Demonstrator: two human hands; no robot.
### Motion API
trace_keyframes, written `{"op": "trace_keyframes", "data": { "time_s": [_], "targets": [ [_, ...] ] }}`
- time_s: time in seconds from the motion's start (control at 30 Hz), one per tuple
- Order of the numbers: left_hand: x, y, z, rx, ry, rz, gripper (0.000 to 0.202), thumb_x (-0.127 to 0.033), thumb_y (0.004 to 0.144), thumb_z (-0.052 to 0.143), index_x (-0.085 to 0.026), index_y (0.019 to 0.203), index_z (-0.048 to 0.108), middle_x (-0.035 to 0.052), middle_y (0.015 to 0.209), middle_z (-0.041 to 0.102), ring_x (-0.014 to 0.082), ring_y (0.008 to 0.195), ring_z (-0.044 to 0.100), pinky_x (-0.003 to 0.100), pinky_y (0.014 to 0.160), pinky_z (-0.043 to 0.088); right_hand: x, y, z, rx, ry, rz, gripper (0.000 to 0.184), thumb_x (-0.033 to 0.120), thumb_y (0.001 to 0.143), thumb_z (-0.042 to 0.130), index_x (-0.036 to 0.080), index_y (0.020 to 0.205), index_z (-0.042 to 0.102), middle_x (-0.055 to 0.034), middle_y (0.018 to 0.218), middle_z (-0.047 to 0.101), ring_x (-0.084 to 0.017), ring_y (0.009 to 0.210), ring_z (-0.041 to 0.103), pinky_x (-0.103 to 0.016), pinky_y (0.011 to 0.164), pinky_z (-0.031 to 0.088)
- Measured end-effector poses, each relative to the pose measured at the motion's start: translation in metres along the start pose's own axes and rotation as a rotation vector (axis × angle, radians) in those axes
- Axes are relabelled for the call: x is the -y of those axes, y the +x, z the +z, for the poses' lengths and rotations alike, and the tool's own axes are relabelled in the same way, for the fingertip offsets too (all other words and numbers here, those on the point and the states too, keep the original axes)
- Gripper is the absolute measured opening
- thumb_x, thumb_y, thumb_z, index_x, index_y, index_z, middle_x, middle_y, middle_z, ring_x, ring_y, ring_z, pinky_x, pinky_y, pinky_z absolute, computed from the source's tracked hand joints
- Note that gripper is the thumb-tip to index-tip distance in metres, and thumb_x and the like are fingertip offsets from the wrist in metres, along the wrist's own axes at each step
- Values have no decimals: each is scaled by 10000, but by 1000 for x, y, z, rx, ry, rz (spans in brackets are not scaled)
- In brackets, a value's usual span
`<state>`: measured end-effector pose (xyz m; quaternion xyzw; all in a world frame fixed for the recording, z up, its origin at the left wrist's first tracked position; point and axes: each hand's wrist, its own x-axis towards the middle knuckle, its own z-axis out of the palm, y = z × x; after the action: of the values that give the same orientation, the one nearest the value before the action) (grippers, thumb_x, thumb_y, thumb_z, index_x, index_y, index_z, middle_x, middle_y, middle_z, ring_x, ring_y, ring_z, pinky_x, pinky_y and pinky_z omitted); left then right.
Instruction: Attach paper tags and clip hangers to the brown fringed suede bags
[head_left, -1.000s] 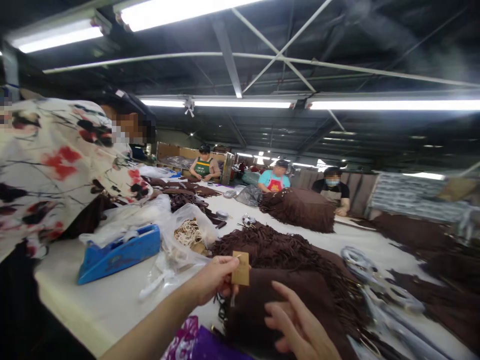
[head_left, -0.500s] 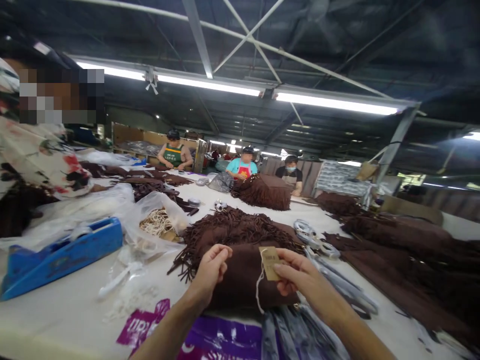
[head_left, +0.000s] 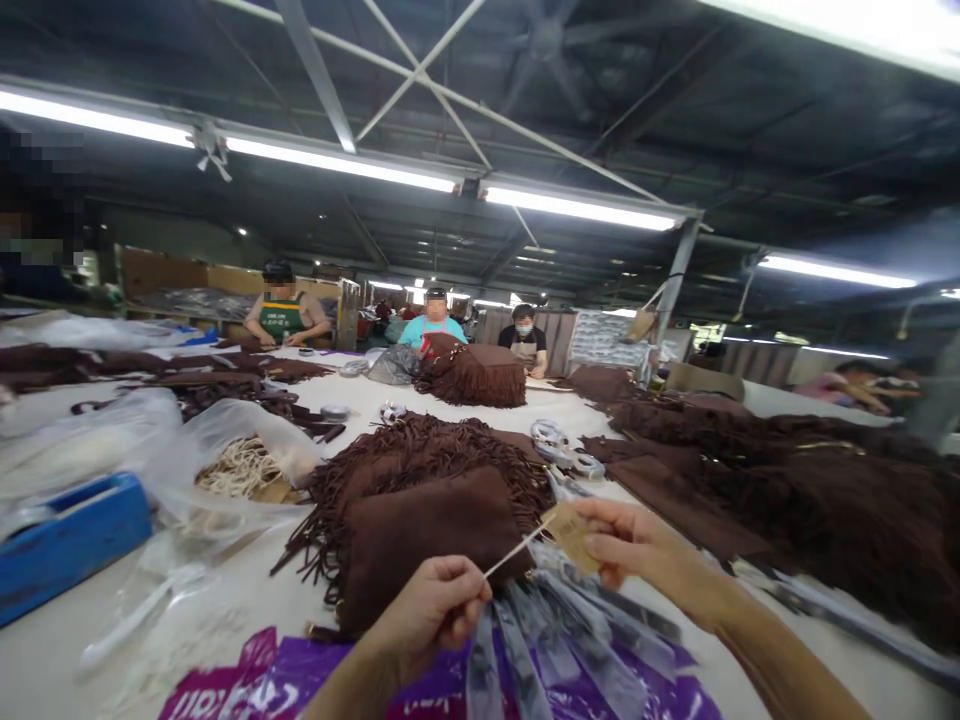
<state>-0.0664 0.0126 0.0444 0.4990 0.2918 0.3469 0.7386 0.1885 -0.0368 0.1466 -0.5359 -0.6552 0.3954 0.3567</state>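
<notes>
My right hand (head_left: pixel 626 545) pinches a small tan cardboard hang tag (head_left: pixel 574 536) with faint print on it. From the tag a white string (head_left: pixel 521 546) runs taut down to my left hand (head_left: pixel 442 605), whose fingertips are closed on its end. Just beyond both hands lies a dark brown suede-like bag (head_left: pixel 427 520) with long fringe, its smooth side facing up. Grey plastic-wrapped strips (head_left: pixel 555 630) stick out beneath my hands, over a purple printed plastic bag (head_left: pixel 300 680).
A clear bag of tags and strings (head_left: pixel 244 468) and a blue tape dispenser (head_left: pixel 82 520) stand on the left. Brown fringed pieces (head_left: pixel 810 500) heap up on the right. Wrapped rolls (head_left: pixel 562 448) lie ahead. Several co-workers sit across the table, one in a green apron (head_left: pixel 283 320).
My left hand has taken hold of the string, which hung loose before and is now stretched. The view has turned right, and the co-worker at the left is mostly out of it.
</notes>
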Motion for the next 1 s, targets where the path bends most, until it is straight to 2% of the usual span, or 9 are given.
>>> {"op": "trace_keyframes", "data": {
  "time_s": [0.17,0.27,0.37,0.43,0.53,0.6,0.7,0.87,1.0],
  "targets": [
    [-12,-1,17,-109,680,201,184,-259,745,583,-158,592,585,-29,508,544,91,468,428,206,485,284,-48,-31,-7,-229,-370,-18,239,386,700,627,231,828,755,-74,751,700,-253,743,624,-361,679,491],
    [-17,1,50,-8,907,322,195,-198,777,528,-169,610,626,-18,561,579,118,544,488,214,537,311,-63,-35,36,-224,-9,-68,495,450,785,588,240,1232,620,-112,1179,669,-290,1042,622,-377,758,525],
    [-18,7,73,79,995,402,226,-186,804,499,-182,639,652,5,634,625,134,587,512,221,557,324,-71,-33,76,-64,341,-25,658,541,766,624,245,1337,488,-74,1030,690,-213,748,663,-299,571,520],
    [-16,12,77,76,974,384,215,-222,818,510,-182,656,645,5,627,612,136,583,516,219,555,338,-76,-33,83,-33,294,14,471,580,803,571,218,1103,607,-4,725,646,-141,501,545,-258,477,453],
    [-8,20,72,103,814,206,237,-323,847,478,-175,715,607,-16,612,569,121,500,519,212,491,344,-82,-27,60,-178,-91,-63,375,498,908,431,215,707,572,21,570,528,-144,508,492,-270,539,439],
    [0,25,68,160,708,55,258,-366,840,451,-171,728,578,-13,644,570,117,466,530,207,431,313,-85,-16,38,-267,-358,-181,336,378,929,419,209,683,573,-36,759,622,-190,747,596,-296,725,474],
    [16,35,67,201,608,-80,249,-396,783,484,-169,747,579,-9,615,565,119,471,529,200,408,303,-93,11,14,-183,-612,-232,255,235,898,463,184,725,643,-105,1149,630,-227,1050,592,-316,908,443],
    [44,52,65,157,346,-90,331,-324,680,570,-165,968,606,35,832,644,147,634,633,205,467,413,-107,45,8,-19,-736,-253,198,115,791,553,182,662,688,-46,848,677,-188,838,626,-264,760,446],
    [49,57,56,119,165,-119,574,-291,635,612,-165,1190,535,41,886,667,123,559,625,190,421,382,-99,37,5,-10,-769,-285,213,122,805,555,183,644,680,-26,763,656,-169,764,611,-248,694,419]
  ]
}}
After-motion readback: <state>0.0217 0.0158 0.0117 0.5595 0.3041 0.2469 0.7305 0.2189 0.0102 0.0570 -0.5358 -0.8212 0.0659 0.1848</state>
